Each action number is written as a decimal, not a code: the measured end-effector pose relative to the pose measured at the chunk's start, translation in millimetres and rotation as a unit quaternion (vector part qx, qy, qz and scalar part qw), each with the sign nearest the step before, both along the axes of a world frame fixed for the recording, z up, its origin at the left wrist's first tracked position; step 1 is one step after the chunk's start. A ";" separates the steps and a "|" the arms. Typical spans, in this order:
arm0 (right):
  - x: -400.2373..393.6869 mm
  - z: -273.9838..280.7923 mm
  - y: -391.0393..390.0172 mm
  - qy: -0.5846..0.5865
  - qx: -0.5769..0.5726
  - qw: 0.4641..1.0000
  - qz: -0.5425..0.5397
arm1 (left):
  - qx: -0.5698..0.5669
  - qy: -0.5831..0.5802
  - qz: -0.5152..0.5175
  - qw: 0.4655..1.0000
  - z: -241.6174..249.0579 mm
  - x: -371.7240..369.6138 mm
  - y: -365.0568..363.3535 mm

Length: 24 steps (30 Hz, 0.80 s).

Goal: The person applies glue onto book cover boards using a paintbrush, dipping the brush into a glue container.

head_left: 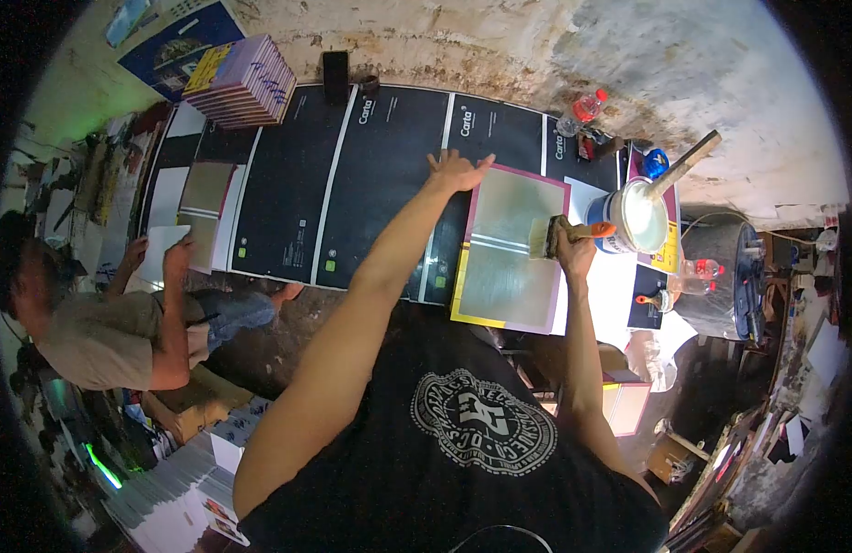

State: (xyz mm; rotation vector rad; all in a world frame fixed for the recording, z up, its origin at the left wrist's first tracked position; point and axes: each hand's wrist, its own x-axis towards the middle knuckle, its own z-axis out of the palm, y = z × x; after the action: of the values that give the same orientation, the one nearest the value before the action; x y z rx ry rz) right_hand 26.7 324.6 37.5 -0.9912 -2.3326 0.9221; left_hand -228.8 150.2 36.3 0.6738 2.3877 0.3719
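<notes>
A grey cover sheet [509, 290] with pink and yellow edges lies on the black table in front of me, two pale strips across its middle. My left hand [456, 171] is at its upper left corner, fingers spread, holding nothing. My right hand [575, 253] grips a wide brush [592, 229] with an orange handle, its bristles over the sheet's right part. To the right stands a white bucket [640, 218] of whitish paste with a wooden stick [688, 161] in it.
A co-worker [112, 323] at the left holds a white sheet [164, 249]. Stacked books [241, 83] and a phone [335, 77] stand along the table's back. Bottles [590, 106] stand by the wall. A grey drum [721, 276] is at the right.
</notes>
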 end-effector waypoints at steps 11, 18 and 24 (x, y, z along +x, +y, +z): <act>-3.7 -5.8 11.7 0.006 0.002 1.000 -0.004 | -0.033 -0.025 -0.096 0.994 11.0 164.9 -105.5; 7.8 31.8 -13.8 0.059 0.015 0.997 -0.038 | 0.202 0.019 0.199 0.959 -32.3 122.7 -76.8; 60.4 45.2 -20.8 0.119 -0.011 0.984 -0.133 | 0.110 -0.012 0.185 0.976 -18.4 119.4 -25.8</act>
State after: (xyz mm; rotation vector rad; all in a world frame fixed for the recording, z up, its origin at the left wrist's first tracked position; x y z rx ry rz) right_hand 87.1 303.8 82.6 -1.1039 -1.9424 0.9054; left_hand -109.4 124.4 17.9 0.3101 2.4682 0.8074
